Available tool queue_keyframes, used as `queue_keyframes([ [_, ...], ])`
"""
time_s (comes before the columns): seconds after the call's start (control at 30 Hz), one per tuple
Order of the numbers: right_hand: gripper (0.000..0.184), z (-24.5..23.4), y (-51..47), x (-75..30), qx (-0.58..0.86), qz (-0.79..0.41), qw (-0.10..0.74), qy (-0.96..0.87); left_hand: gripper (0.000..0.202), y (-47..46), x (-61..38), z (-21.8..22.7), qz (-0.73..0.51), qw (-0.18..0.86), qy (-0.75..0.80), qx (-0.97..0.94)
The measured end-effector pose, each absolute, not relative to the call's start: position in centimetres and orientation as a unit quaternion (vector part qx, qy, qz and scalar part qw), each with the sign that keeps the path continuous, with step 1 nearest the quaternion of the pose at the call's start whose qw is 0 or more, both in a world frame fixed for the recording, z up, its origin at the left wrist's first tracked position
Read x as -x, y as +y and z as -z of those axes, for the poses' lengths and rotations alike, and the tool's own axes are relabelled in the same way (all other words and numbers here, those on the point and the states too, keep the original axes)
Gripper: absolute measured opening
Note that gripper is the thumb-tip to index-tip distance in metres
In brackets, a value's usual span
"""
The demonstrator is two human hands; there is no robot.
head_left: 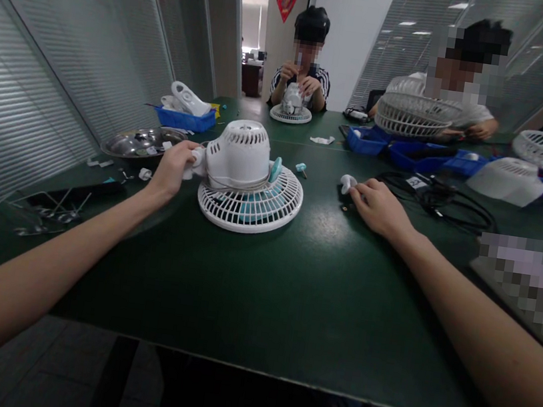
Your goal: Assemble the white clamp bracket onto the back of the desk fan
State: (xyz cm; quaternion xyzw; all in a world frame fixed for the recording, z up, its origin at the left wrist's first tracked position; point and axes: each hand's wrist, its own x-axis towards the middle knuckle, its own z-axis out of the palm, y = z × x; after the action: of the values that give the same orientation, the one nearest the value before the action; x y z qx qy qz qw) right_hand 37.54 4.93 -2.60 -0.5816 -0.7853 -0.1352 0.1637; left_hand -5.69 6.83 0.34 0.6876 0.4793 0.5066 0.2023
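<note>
A white fan head (240, 155) lies face down on its round grille (249, 217), with turquoise blades showing through the slats. At its left side my left hand (171, 169) is closed around the white neck piece that sticks out from the motor housing. To the right of the fan, my right hand (377, 206) pinches a small white plastic part (347, 184) at the table surface. Between the fan and my right hand lies a small turquoise knob with a screw (301, 168). A tiny brass-coloured piece (344, 208) sits just below my right fingers.
A metal bowl (133, 143) and loose tools (55, 210) lie at left. Blue bins (187, 119) stand farther back. Black cables (448, 201) and a white housing (507, 179) are at right. Two people sit across the green table (258, 296), one handling another fan (292, 109).
</note>
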Motion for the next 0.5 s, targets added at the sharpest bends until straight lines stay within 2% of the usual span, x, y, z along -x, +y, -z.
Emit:
queue_keyframes([
  [0.3,0.045,0.9,3.1,-36.0,0.56,0.056,0.134,-0.815,0.021,6.4,5.6,-0.5,-0.516,0.214,0.467,-0.685],
  [0.4,0.051,0.1,2.8,-35.5,0.577,0.093,0.148,-0.798,0.025,6.4,5.6,-0.2,-0.533,0.222,0.461,-0.674],
  [0.5,0.053,-1.1,3.7,-34.4,0.566,0.178,0.141,-0.793,0.027,6.5,5.4,0.0,-0.554,0.233,0.459,-0.654],
])
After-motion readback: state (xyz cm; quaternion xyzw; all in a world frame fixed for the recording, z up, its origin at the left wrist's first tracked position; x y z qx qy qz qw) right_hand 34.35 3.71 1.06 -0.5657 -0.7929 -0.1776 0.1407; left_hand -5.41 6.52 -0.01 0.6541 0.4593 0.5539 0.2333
